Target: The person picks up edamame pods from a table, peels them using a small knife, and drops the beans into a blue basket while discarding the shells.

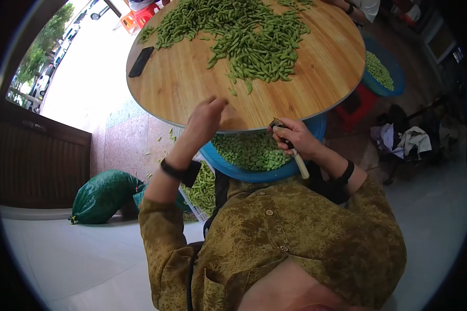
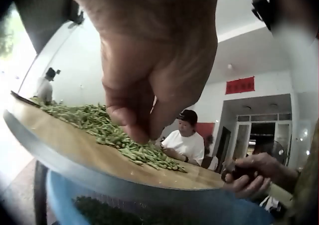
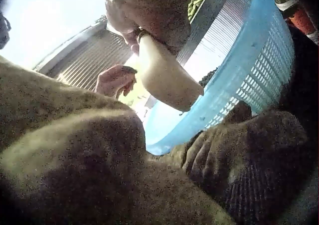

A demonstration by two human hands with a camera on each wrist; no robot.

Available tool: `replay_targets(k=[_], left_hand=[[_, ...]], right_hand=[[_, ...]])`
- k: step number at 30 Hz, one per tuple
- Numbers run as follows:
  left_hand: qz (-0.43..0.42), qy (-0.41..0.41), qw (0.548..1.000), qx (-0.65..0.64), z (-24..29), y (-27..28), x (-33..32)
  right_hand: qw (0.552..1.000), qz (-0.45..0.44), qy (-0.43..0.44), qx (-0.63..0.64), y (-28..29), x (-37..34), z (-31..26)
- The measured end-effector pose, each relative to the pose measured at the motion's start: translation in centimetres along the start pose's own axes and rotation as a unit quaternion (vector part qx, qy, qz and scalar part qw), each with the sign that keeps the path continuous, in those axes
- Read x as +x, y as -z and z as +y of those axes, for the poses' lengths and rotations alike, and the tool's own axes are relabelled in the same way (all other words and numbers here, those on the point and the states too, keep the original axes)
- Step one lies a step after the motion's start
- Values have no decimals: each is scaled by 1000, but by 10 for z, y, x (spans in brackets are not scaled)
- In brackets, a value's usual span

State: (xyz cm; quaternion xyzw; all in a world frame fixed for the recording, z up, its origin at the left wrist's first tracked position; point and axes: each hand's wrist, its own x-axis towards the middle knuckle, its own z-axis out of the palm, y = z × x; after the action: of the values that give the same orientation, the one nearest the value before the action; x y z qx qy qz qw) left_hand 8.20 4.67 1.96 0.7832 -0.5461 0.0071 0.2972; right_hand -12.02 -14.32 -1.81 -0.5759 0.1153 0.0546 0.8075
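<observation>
Green bean pods (image 1: 264, 52) lie heaped on the round wooden table (image 1: 176, 98). My left hand (image 1: 207, 119) is over the table's near edge, its fingers curled with tips close together; no pod shows in them in the left wrist view. My right hand (image 1: 298, 137) grips a tool with a cream handle (image 1: 301, 165) and a dark upper part at the near edge; its working end is mostly hidden by the fingers. Below, a blue plastic basin (image 1: 264, 178) holds shelled green beans (image 1: 254, 153), partly under the tabletop.
A black phone (image 1: 141, 61) lies on the table's left. At right stand another blue basin (image 1: 397, 85) of beans and a red stool (image 1: 355, 106). A green sack (image 1: 106, 197) and a white basket (image 1: 194, 207) of pods are at left. A person (image 2: 184, 145) sits across.
</observation>
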Motion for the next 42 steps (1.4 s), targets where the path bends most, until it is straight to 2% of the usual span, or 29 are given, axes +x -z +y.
replay_targets(k=[1, 5, 6, 8, 9, 11, 12, 13, 14, 15, 17, 18, 20, 27, 36, 38, 42], left_hand=[[2, -18, 1000, 5, -7, -13, 18], [19, -58, 997, 56, -61, -59, 57], [16, -61, 996, 57, -59, -60, 59], [81, -67, 992, 64, -54, -62, 56], [79, -71, 992, 68, -49, -61, 55], [28, 102, 993, -57, -30, -59, 45], [22, 98, 993, -56, -20, -61, 38], [-4, 163, 959, -231, -11, -64, 31], [-27, 223, 890, -397, -2, -65, 25], [-30, 221, 891, -396, 13, -61, 21], [-57, 268, 793, -544, 43, -53, 13], [-57, 268, 792, -545, 49, -57, 10], [1, 274, 786, -554, 56, -62, 7], [-4, 267, 818, -510, 60, -65, 0], [63, 241, 765, -594, 65, -82, -7], [90, 212, 774, -590, 65, -87, -9], [111, 210, 768, -595, 62, -90, -7]], right_hand=[[1000, 18, 7, 1, 2, 1, -3], [999, 2, 21, 37, 8, 2, -2], [999, 5, 25, 45, 9, 3, -1], [998, 8, 32, 58, 8, 3, 0], [997, 7, 28, 74, 7, 4, -4], [995, 11, 28, 98, 6, 8, -6], [993, -1, 41, 112, 6, 12, -7], [991, -14, 53, 126, 5, 15, -7], [990, -12, 57, 128, 3, 16, -7], [991, -20, 65, 114, 0, 17, -7], [992, -39, 83, 85, -6, 15, -9], [992, -38, 81, 84, -5, 15, -6], [990, -78, 77, 86, -2, 19, 1], [990, -56, 87, 94, -9, 12, -1], [985, -58, 75, 148, -14, 10, -2], [991, -6, 100, 85, -18, 9, -3], [991, 21, 123, 48, -18, 14, 1]])
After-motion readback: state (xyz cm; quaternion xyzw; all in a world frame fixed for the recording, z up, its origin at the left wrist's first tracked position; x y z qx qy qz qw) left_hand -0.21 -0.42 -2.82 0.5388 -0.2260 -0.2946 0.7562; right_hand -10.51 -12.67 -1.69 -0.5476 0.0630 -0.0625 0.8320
